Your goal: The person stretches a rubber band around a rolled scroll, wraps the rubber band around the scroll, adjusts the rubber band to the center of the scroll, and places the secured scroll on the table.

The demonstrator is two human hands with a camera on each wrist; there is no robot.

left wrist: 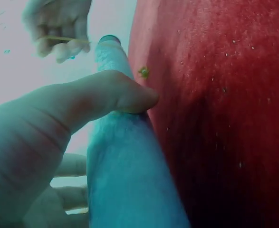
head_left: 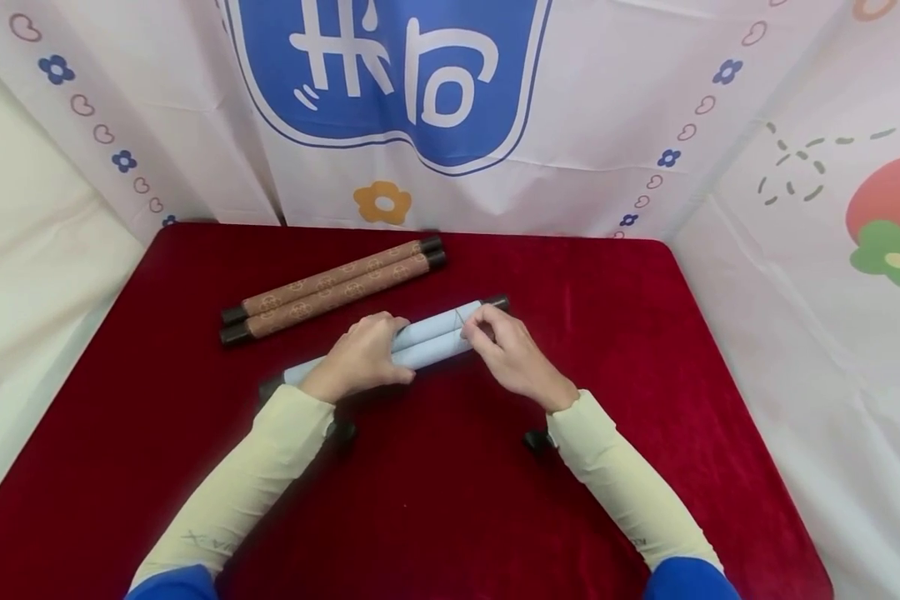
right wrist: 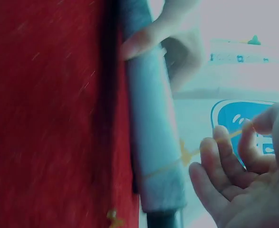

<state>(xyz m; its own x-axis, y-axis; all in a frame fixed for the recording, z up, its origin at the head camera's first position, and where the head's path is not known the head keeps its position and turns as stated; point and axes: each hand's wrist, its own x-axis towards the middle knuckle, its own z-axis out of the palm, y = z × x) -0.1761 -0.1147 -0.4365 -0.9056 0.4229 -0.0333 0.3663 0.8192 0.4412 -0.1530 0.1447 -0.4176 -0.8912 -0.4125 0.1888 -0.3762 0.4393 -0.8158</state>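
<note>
A pale blue double roll with dark ends (head_left: pixel 437 323) lies slanted on the red table. My left hand (head_left: pixel 363 354) grips it around the middle, thumb on the near side, as the left wrist view also shows with the thumb across the blue roll (left wrist: pixel 127 175). A thin yellowish cord (right wrist: pixel 164 168) circles the roll close to its right end. My right hand (head_left: pixel 513 354) pinches the cord between thumb and finger; in the right wrist view the right hand (right wrist: pixel 244 175) holds it stretched away from the roll, other fingers loosely bent. A small knot-like piece (right wrist: pixel 185 153) sits on the cord.
Behind the blue roll, a brown patterned double roll with dark ends (head_left: pixel 337 287) lies at a similar slant. The red velvet table (head_left: pixel 435 500) meets a printed white cloth backdrop (head_left: pixel 585 150). Small dark objects show beside both wrists.
</note>
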